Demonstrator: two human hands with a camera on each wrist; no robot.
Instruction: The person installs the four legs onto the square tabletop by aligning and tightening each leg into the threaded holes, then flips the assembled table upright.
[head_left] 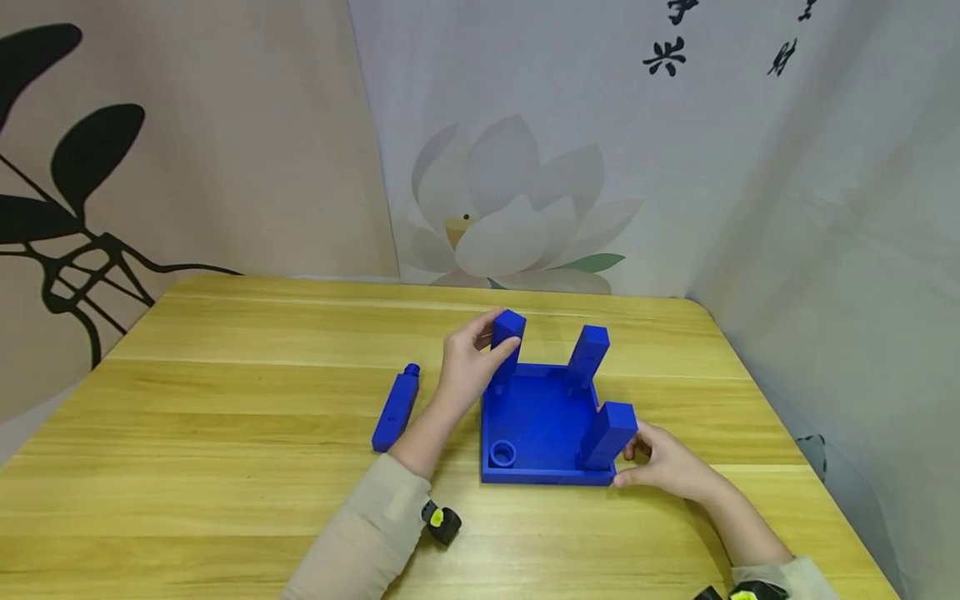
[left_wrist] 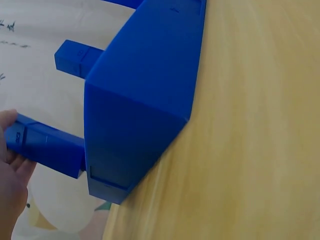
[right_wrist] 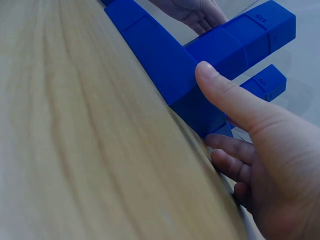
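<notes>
A square blue tray-like base (head_left: 534, 427) lies on the table with its raised rim up. Three blue block legs stand upright at its corners: a far-left leg (head_left: 509, 327), a far-right leg (head_left: 588, 357) and a near-right leg (head_left: 608, 435). At the near-left corner a round socket (head_left: 502, 454) shows. My left hand (head_left: 467, 362) pinches the upper part of the far-left leg between thumb and fingers. With my right hand (head_left: 666, 463) I hold the base by its near-right corner, thumb on one side (right_wrist: 207, 72), fingers curled by the other.
To the left of the base a loose blue leg (head_left: 396, 410) with a knobbed end lies on the wooden table (head_left: 247, 417). A printed cloth backdrop (head_left: 540, 83) hangs behind the table's far edge, and more cloth (head_left: 862, 250) hangs along the right side.
</notes>
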